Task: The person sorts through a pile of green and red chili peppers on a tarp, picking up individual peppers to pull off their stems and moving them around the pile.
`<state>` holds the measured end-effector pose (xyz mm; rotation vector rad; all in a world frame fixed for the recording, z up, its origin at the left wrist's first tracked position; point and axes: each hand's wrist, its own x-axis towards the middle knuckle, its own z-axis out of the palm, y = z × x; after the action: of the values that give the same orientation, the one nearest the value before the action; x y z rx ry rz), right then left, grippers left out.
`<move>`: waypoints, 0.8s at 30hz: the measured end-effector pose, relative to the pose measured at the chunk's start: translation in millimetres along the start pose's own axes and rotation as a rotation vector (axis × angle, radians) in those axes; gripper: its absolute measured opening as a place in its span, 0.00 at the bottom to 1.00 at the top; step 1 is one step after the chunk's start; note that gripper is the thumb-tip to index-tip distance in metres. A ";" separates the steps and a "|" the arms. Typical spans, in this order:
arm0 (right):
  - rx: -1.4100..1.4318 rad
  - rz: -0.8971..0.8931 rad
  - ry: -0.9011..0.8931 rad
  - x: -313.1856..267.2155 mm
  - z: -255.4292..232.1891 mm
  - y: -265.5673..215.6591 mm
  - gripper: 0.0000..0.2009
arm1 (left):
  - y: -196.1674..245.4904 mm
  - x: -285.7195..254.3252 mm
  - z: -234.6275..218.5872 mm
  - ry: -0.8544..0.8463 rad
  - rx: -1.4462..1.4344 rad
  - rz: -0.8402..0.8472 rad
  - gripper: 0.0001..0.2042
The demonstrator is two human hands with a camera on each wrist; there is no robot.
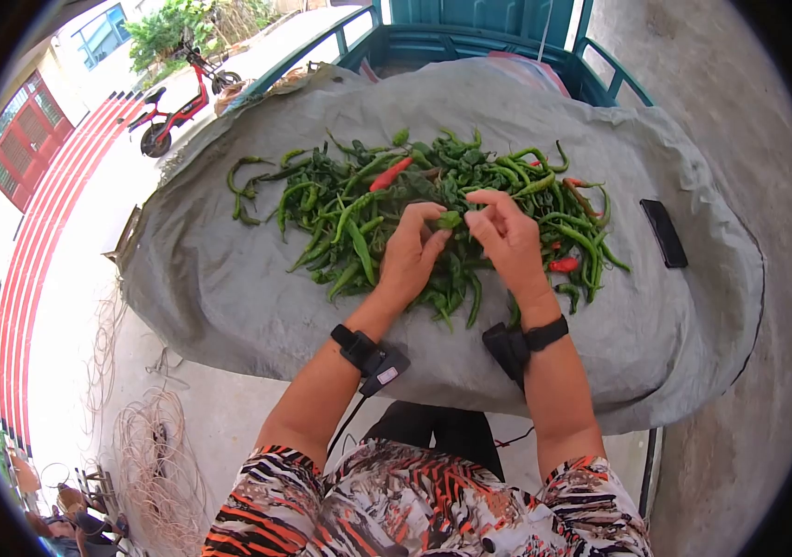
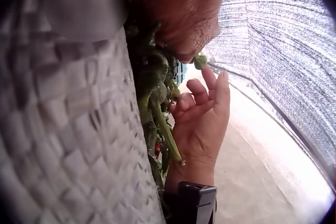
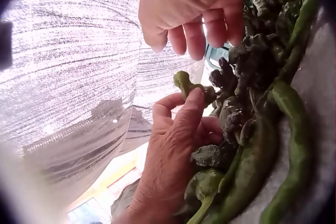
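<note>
Over the middle of a pile of peppers (image 1: 321, 218), my left hand (image 1: 412, 252) pinches a short, crumpled green pepper (image 3: 182, 81) between thumb and forefinger. Its stubby end sticks up past the thumb in the right wrist view. My right hand (image 1: 513, 243) hovers just right of it, fingers loosely bent and nothing between them. From the left wrist view, the right hand (image 2: 199, 119) shows its palm, with a gap between its fingertips and the left hand (image 2: 181, 14). Long green peppers (image 3: 294, 145) and dark, wrinkled ones lie close under both hands.
The pile lies on a grey woven sheet (image 1: 229, 306) spread over a teal cart (image 1: 475, 42). A few red peppers (image 1: 391, 174) show among the green. A black phone (image 1: 663, 233) rests at the right. Left on the ground are coiled cords (image 1: 159, 455); a red bike (image 1: 182, 107) stands beyond.
</note>
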<state>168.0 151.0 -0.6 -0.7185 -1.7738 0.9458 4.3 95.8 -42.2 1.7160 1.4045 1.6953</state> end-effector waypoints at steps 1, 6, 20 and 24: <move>-0.052 0.015 -0.061 -0.6 -0.3 -4.5 0.10 | 1.9 0.1 -1.1 -0.006 0.007 0.028 0.14; -0.058 0.018 -0.148 0.0 4.1 -5.1 0.11 | 12.0 -0.1 -4.0 -0.065 0.023 -0.089 0.13; 0.462 0.012 0.282 5.8 -1.2 -25.5 0.15 | 13.8 0.2 -4.7 -0.177 0.076 -0.121 0.07; 0.285 0.086 0.251 6.5 -3.0 -13.4 0.16 | 17.1 4.2 -9.3 -0.277 0.228 0.095 0.07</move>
<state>167.8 150.1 14.6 -0.6989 -1.3653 1.0891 1.8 88.0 -24.1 2.0790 1.4488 1.3172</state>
